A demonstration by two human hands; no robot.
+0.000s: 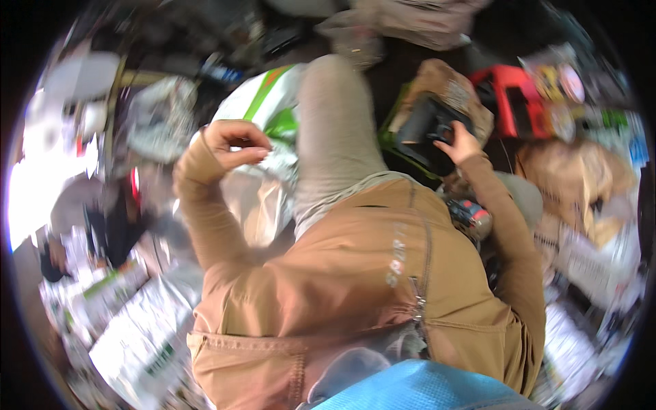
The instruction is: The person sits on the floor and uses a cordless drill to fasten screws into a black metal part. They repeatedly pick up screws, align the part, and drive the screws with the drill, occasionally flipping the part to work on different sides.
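"Much room to move?"
"Little. The leg (335, 123) edges the white-and-green bag (240, 99); right of it, a brown paper bag (441, 76) crowds the black object (420, 130)."
"Hands?"
"Right hand (462, 144) grips that object's right edge; left hand (231, 142) curls near the white-and-green bag, fingertips meeting or not, I cannot tell."

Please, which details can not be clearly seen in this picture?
Head view:
Black object in the right hand: exact kind, blurred.
Left hand: whether its curled fingers pinch anything, blurred.
Blue item: full shape, cut by lower edge.
Tan bag: contents, hidden by its own side.
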